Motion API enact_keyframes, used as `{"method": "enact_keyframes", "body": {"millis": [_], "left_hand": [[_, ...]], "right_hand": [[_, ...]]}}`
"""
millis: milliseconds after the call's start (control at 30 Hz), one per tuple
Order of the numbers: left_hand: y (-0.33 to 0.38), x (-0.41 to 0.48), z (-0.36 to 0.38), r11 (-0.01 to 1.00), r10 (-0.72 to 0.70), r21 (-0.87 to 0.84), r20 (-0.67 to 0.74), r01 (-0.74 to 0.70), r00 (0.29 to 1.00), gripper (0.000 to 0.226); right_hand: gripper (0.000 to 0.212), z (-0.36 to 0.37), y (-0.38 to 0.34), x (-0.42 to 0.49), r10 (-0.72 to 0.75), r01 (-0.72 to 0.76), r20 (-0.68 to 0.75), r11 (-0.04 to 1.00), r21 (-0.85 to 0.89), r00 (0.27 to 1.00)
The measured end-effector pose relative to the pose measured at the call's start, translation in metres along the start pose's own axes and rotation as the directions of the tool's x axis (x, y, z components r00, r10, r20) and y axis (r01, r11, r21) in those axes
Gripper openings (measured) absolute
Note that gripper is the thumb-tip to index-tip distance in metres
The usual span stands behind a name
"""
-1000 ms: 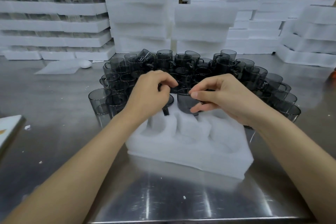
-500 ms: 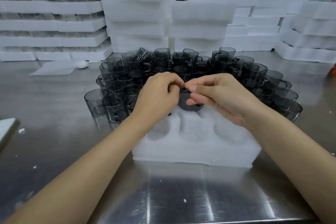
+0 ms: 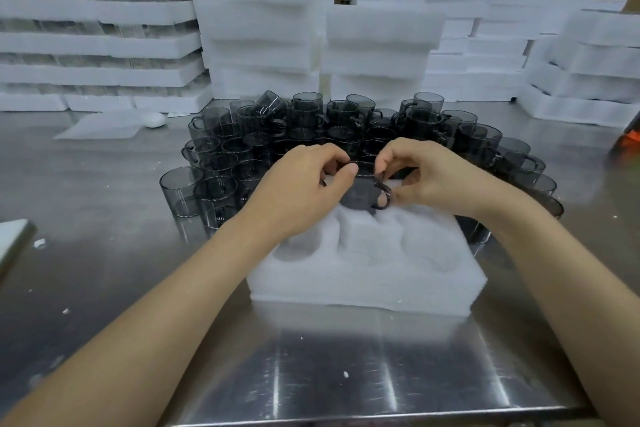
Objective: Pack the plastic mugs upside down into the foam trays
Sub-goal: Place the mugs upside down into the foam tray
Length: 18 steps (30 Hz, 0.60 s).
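Note:
A white foam tray [image 3: 363, 284] with round pockets lies on the steel table in front of me. Over its back middle pocket both hands hold one smoky grey plastic mug [image 3: 358, 198], tilted, with its handle toward the right. My left hand [image 3: 304, 184] grips the mug's left side with thumb and curled fingers. My right hand [image 3: 433, 177] pinches it at the handle. The three near pockets of the tray hold nothing. A dense pile of the same grey mugs [image 3: 311, 128] stands in an arc behind the tray.
Tall stacks of white foam trays [image 3: 259, 28] line the back of the table, more at the right [image 3: 581, 80]. A loose foam sheet [image 3: 100, 125] and a small white lump lie at the back left. The table's front edge [image 3: 346, 418] is close to me.
The mug has turned in my hands, so its handle shows at the right, and it has come down closer to the tray's back middle pocket. Both hands stayed on it.

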<state>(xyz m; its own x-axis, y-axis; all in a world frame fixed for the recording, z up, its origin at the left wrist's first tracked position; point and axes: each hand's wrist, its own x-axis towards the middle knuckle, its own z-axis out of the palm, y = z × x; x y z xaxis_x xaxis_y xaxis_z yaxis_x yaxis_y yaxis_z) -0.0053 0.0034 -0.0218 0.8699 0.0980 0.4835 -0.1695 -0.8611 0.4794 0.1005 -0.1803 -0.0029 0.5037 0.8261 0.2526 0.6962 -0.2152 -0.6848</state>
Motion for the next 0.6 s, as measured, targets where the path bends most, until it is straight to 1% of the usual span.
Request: {"method": "enact_keyframes", "body": {"millis": [33, 100, 133, 200, 233, 267, 367, 433, 467, 533, 600], "left_hand": [[0.001, 0.0, 0.0, 1.0, 0.02, 0.022, 0.013, -0.02, 1.0, 0.027], [0.002, -0.001, -0.001, 0.998, 0.049, 0.041, 0.047, -0.05, 0.998, 0.029], [0.001, 0.0, -0.001, 0.998, 0.053, 0.039, 0.069, -0.056, 0.996, 0.029], [0.001, 0.001, -0.002, 0.999, 0.043, 0.026, 0.116, -0.046, 0.992, 0.03], [0.001, 0.001, -0.002, 0.999, 0.036, 0.026, 0.144, -0.04, 0.989, 0.032], [0.0, 0.001, -0.002, 0.999, 0.033, 0.033, 0.17, -0.039, 0.985, 0.034], [-0.002, 0.002, -0.002, 0.999, 0.023, 0.02, 0.209, -0.028, 0.978, 0.036], [-0.003, 0.001, -0.002, 1.0, 0.005, -0.015, 0.202, -0.002, 0.979, 0.037], [-0.004, 0.001, -0.002, 1.0, 0.015, -0.013, 0.188, -0.013, 0.982, 0.035], [-0.006, 0.002, -0.001, 0.998, 0.05, 0.017, 0.16, -0.053, 0.986, 0.033], [-0.007, 0.003, 0.0, 0.996, 0.049, 0.062, 0.155, -0.059, 0.987, 0.033]], "right_hand": [[0.023, 0.001, 0.001, 0.0, -0.03, 0.028, -0.035, 0.998, -0.047, 0.999], [0.019, 0.001, 0.003, 0.0, -0.074, 0.071, -0.045, 0.995, -0.069, 0.996], [0.014, 0.0, 0.003, -0.001, -0.074, 0.073, -0.019, 0.997, -0.038, 0.997], [0.004, -0.003, 0.001, -0.001, -0.031, 0.027, 0.068, 0.998, 0.057, 0.997], [0.006, -0.003, 0.001, -0.001, -0.004, -0.003, 0.097, 0.997, 0.078, 0.995], [0.01, -0.003, 0.001, -0.001, 0.013, -0.02, 0.11, 0.998, 0.06, 0.994], [0.009, 0.003, 0.002, 0.001, 0.02, -0.013, 0.114, 0.998, -0.061, 0.993], [0.014, 0.006, 0.003, 0.002, 0.015, -0.008, 0.113, 0.998, -0.063, 0.993], [0.021, 0.006, 0.003, 0.002, 0.02, -0.015, 0.107, 0.999, -0.049, 0.994], [0.032, 0.006, 0.003, 0.003, 0.034, -0.03, 0.092, 0.999, -0.039, 0.995], [0.035, 0.008, 0.005, 0.005, 0.026, -0.019, 0.083, 0.996, -0.091, 0.996]]}}
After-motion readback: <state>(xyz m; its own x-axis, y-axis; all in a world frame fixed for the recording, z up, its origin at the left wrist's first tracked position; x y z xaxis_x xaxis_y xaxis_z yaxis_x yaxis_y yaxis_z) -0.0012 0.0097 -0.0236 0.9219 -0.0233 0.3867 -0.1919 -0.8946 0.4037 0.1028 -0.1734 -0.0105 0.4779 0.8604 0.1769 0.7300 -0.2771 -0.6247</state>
